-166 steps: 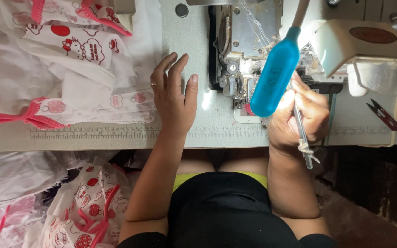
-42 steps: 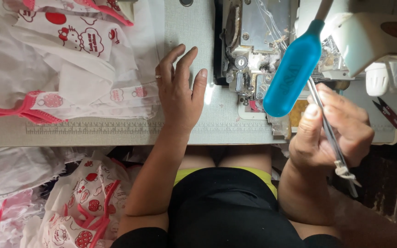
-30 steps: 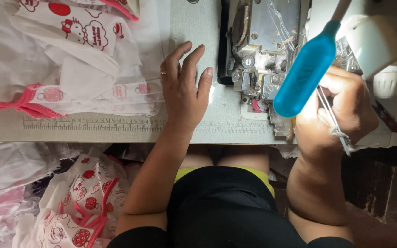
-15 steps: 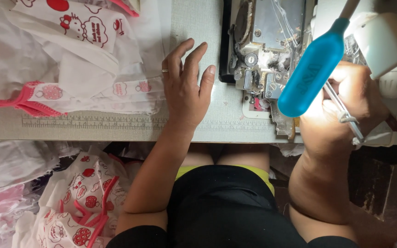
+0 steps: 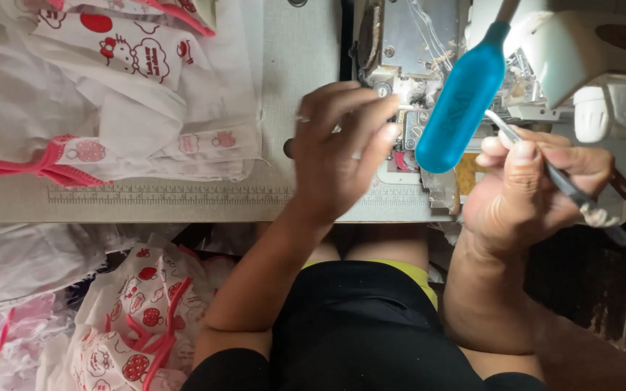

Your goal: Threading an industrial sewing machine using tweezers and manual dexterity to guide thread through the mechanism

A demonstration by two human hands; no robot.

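The right hand (image 5: 537, 195) is gripping a pair of slim tweezers (image 5: 559, 181), with the thumb and forefinger pinching the shaft near its middle and the remaining fingers curling under it; this hold is keeping the tips aimed up and left toward the exposed metal mechanism of the sewing machine (image 5: 414, 65), while the wrapped rear end is projecting past the palm to the right. The left hand (image 5: 338, 156) is hovering above the table edge (image 5: 146, 206), its fingers loosely spread and slightly blurred, with the fingertips (image 5: 389, 134) lying just beside the needle area, positioned to steady or catch whatever the tweezers are working on; whether a thread is being held there cannot be told. A blue bottle-shaped object (image 5: 461, 108) is hanging tilted in front of the machine, between the two hands, partly hiding the tweezer tips. White printed fabric pieces with pink trim (image 5: 110, 94) are lying stacked on the left of the table, well apart from the machine, keeping the working area accessible. More such pieces (image 5: 132, 318) are lying below the table
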